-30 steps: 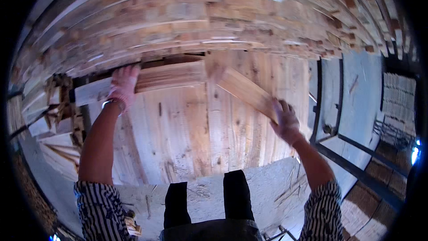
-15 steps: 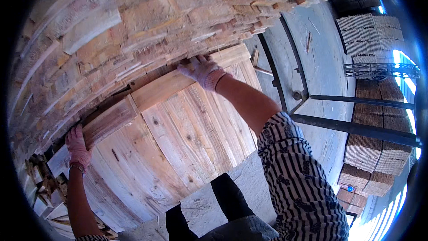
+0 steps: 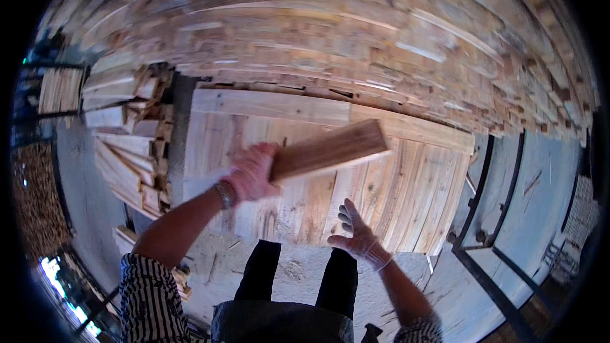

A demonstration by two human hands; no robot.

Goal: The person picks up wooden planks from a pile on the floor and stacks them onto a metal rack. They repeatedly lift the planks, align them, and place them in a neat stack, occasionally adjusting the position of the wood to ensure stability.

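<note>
A thick brown board (image 3: 330, 151) is held by its near left end in the gloved left hand (image 3: 253, 173), slanted above a layer of pale planks (image 3: 289, 206); whether its underside is touched by them cannot be told. The right hand (image 3: 357, 236) is left empty and apart, its fingers spread, below and to the right of the board. From its thickness, the board is judged to be stiff and moderately heavy, not easily broken, and better gripped through knit gloves than bare skin, since splinters are to be expected along sawn edges. (Whether one solid piece or several slats are pressed together there is hidden by blur; if loose, they could be fanned apart by a one-ended grip.) With the weight hung from one end, the far end is likely to be dipped, so a hold nearer the middle, or one at each end, is better suited.

The layer is made up of planks laid side by side, crossed along the far edge by a strip of boards (image 3: 273, 104). Behind it, a broad bank of stacked timber (image 3: 311, 44) is seen. Cut pieces (image 3: 130, 146) are heaped at the left, the pale floor (image 3: 222, 260) is littered with scraps, and the right side is crossed by dark metal rails (image 3: 499, 289).
</note>
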